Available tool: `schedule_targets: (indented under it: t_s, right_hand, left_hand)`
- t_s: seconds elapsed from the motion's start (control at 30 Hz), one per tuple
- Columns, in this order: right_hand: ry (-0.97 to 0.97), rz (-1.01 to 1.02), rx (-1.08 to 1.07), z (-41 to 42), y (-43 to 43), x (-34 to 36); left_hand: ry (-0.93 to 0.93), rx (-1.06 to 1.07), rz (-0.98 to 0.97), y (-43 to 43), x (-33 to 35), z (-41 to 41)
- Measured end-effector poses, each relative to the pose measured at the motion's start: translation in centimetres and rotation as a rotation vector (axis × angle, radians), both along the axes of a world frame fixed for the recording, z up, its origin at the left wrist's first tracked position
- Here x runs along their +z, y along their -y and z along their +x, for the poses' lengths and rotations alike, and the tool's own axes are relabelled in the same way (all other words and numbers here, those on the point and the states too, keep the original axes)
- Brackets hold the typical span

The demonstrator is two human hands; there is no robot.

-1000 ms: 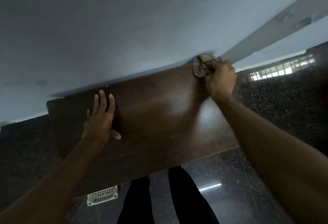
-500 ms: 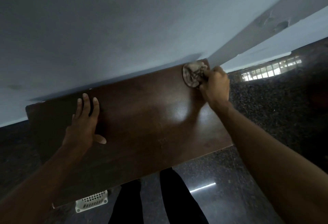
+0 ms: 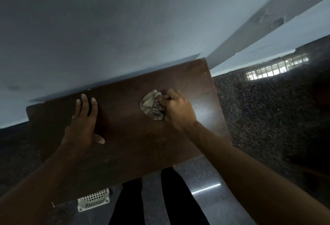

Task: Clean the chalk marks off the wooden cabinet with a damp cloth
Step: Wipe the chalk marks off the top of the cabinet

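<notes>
The right hand (image 3: 176, 108) has its fingers curled tight round a crumpled grey-beige cloth (image 3: 151, 107), bunching it into a wad and pressing it onto the flat top of the dark brown wooden cabinet (image 3: 128, 153). The wad sticks out just left of the knuckles. It sits in the right half of the top, nearer the back edge than the front. The right forearm runs from the lower right corner of the view across the cabinet's front right corner.

The left hand (image 3: 82, 126) holds nothing. It lies palm-down on the wood in the left half of the top, with its fingers straight and close together, pointing at the wall, and its thumb spread out to the side. It is well apart from the cloth.

A faint pale smudge (image 3: 159, 141) shows on the wood between the two arms, nearer the front than the wad and just beside the right forearm. It is too dim to tell whether it is chalk.

The cabinet's back edge stands against a pale blue-grey painted wall (image 3: 125, 28). A dark speckled polished stone floor (image 3: 267, 117) spreads out on both sides and carries the bright reflection of a barred window (image 3: 276, 67) at the far right. Below the front edge are the person's two legs in black trousers (image 3: 180, 199). A white slotted plastic basket (image 3: 93, 199) is partly hidden under the front left corner.
</notes>
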State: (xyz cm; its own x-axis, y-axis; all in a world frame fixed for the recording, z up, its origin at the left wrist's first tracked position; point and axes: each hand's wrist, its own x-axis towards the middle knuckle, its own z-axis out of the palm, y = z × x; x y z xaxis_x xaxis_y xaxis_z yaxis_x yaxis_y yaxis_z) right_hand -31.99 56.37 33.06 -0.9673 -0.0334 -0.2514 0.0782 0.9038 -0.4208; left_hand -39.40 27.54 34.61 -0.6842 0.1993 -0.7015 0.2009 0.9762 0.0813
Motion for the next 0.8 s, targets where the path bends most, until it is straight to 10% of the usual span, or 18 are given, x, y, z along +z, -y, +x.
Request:
schedule_targets:
  t_s: [0.3,0.8]
  right_hand:
    - [-0.103,0.253,-0.368,-4.1,-13.4,-0.7]
    - [0.064,-0.061,-0.629,18.1,0.5,-0.5]
  left_hand:
    - [0.006,0.019,-0.008,0.2,-0.4,0.1]
    - [0.044,0.017,-0.046,-0.4,0.3,0.2]
